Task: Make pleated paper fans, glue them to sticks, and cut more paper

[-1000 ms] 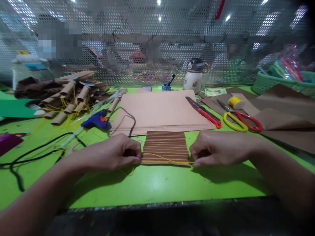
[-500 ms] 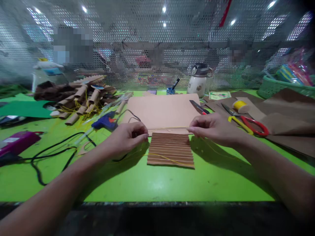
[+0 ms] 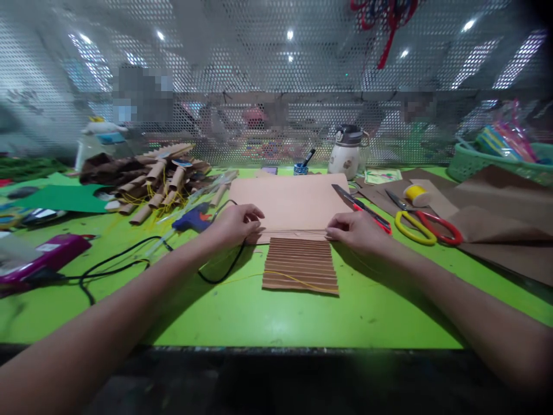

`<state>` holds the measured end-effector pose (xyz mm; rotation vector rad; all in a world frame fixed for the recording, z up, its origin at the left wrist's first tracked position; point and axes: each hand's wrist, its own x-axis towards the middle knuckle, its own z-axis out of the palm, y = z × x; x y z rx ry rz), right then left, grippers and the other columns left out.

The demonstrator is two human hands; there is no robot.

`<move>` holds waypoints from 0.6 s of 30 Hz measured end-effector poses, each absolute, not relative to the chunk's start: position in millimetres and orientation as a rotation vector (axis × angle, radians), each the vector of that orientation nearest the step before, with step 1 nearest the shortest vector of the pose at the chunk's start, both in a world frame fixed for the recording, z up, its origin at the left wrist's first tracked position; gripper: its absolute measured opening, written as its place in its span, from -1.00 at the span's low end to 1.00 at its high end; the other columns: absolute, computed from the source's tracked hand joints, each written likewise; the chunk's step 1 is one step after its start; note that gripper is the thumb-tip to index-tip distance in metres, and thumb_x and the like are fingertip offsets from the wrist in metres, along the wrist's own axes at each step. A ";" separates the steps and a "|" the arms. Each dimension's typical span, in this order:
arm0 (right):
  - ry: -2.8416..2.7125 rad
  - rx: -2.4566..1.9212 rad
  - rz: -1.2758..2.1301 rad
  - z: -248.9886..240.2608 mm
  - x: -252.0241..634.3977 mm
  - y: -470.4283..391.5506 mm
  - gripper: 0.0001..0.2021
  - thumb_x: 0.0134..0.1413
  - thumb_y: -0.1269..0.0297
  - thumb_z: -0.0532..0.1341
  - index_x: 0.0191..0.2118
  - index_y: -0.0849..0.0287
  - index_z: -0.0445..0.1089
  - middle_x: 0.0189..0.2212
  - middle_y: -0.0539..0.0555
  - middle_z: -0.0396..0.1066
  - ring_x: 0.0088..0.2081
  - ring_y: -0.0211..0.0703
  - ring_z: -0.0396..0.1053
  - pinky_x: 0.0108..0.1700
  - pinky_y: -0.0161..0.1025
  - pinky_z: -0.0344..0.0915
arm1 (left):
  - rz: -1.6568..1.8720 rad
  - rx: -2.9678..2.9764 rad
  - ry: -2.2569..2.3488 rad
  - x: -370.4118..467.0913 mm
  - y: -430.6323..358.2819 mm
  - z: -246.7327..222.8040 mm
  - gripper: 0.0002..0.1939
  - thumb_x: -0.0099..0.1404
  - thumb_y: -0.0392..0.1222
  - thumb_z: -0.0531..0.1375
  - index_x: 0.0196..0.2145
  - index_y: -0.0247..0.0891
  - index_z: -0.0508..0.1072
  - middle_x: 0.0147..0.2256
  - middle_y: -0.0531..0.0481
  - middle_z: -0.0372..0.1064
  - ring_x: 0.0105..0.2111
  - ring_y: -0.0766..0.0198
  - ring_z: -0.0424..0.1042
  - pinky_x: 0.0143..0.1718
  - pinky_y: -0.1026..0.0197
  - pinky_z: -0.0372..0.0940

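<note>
My left hand [image 3: 237,223] is closed in a pinch at the left front part of a stack of tan card sheets [image 3: 289,199]. Opposite it, my right hand [image 3: 356,229] pinches at the stack's right front. A very thin line, apparently yellow thread, runs between the fingertips along the stack's front edge; what they grip is hard to see. Just in front lies a pleated brown paper piece [image 3: 300,268], ridges running crosswise. Loose yellow thread [image 3: 285,275] trails across its lower folds. Beside my right hand lies a red-and-black cutter-like tool [image 3: 380,219], partly hidden.
On the left are a blue glue gun [image 3: 192,219], a purple glue gun [image 3: 56,253], black cords and a pile of brown paper rolls [image 3: 158,173]. Scissors [image 3: 425,226], a yellow thread spool [image 3: 417,195] and brown paper [image 3: 510,213] lie right. A jug [image 3: 345,153] stands behind.
The view has shifted slightly. Both hands have come down closer to the card stack's front edge. The thread stretched between them was plainer before; the pleated paper stays in place.
</note>
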<state>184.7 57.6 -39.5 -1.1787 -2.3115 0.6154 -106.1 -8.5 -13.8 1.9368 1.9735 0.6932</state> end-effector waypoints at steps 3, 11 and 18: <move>-2.351 -1.119 0.391 -36.9 187.4 57.4 -0.81 0.09 0.28 0.20 -0.23 0.23 0.50 -0.35 0.16 0.45 -0.36 -0.10 0.36 -0.29 -0.16 0.29 | 0.705 2.069 1.922 -104.4 -16.4 -13.0 -0.77 0.14 -0.11 0.20 -0.27 -0.26 0.49 -0.37 -0.02 0.38 -0.38 0.24 0.36 -0.35 0.24 0.24; -2.568 -0.604 0.376 -3.3 181.2 0.7 -0.81 0.19 0.35 0.16 -0.46 0.23 0.38 -0.43 0.08 0.34 -0.35 -0.19 0.30 -0.30 -0.26 0.21 | 0.034 2.473 1.438 -99.5 -63.3 23.6 -0.89 0.21 -0.16 0.21 -0.34 -0.19 0.51 -0.27 -0.03 0.34 -0.20 0.17 0.34 -0.15 0.17 0.23; -2.976 -0.681 0.354 15.4 194.0 -11.2 -0.77 0.17 0.24 0.20 -0.48 0.20 0.37 -0.43 0.05 0.35 -0.37 -0.21 0.30 -0.34 -0.28 0.13 | 0.076 2.585 1.340 -99.4 -68.4 7.5 -0.85 0.24 -0.35 0.14 -0.41 -0.16 0.48 -0.39 0.04 0.36 -0.34 0.26 0.32 -0.30 0.24 0.19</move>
